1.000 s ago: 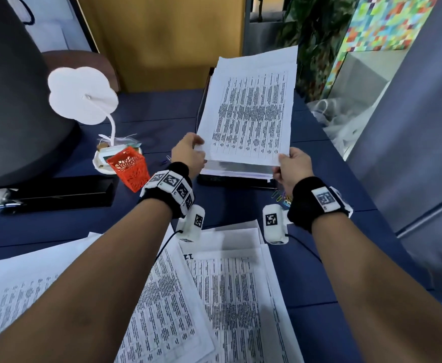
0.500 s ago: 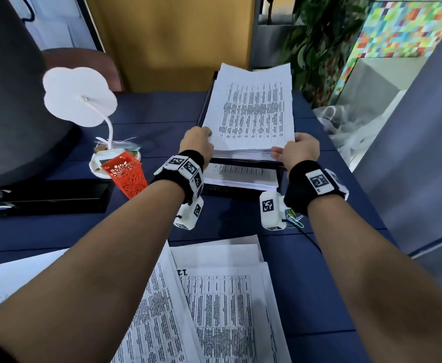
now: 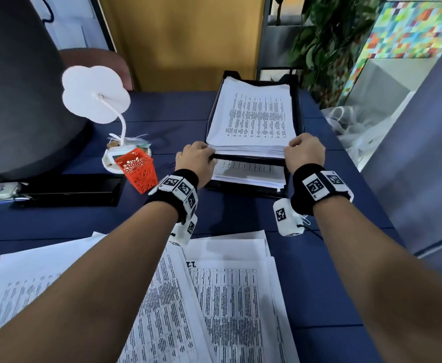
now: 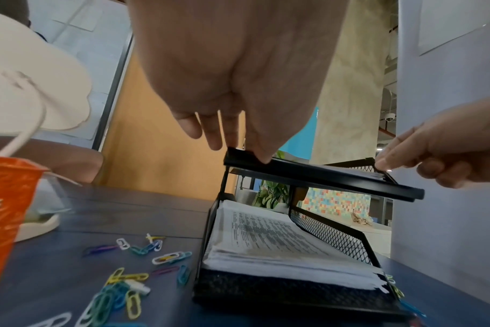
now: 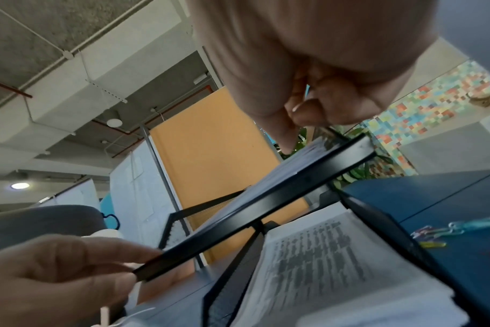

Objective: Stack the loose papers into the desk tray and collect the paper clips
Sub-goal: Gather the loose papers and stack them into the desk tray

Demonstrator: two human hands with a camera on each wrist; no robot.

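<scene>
Two hands sit at the near corners of the paper stack [image 3: 254,119], which now lies flat in the upper tier of the black desk tray [image 3: 299,106]. One second earlier the same stack was held up in the air, tilted over the tray; half a second earlier it was partly lowered onto the tier. It has since come down and sits inside the side rails, near edge just over the front bar.

Left hand [image 3: 197,161]: fingers extended onto the front bar at the stack's left corner; the left wrist view shows fingertips [image 4: 262,154] touching the bar, not curled round it. Reads as a relaxed, spread hand, squaring rather than gripping.

Right hand [image 3: 305,151]: thumb and curled fingers meet at the stack's right corner; pinch on the sheets appears held, though the right wrist view is blurred there.

Lower tier already carries another paper pile [image 3: 250,174].

Judgement: this batch is effectively delivered; release and withdrawal are what remain for it. Task far from finished. Loose sheets [image 3: 227,297] are spread on the blue desk [image 3: 57,218] near the person. Coloured paper clips [image 4: 132,285] lie scattered left of the tray, beside the orange mesh cup [image 3: 137,170], uncollected. A few more clips [image 5: 445,230] lie right of the tray.
</scene>
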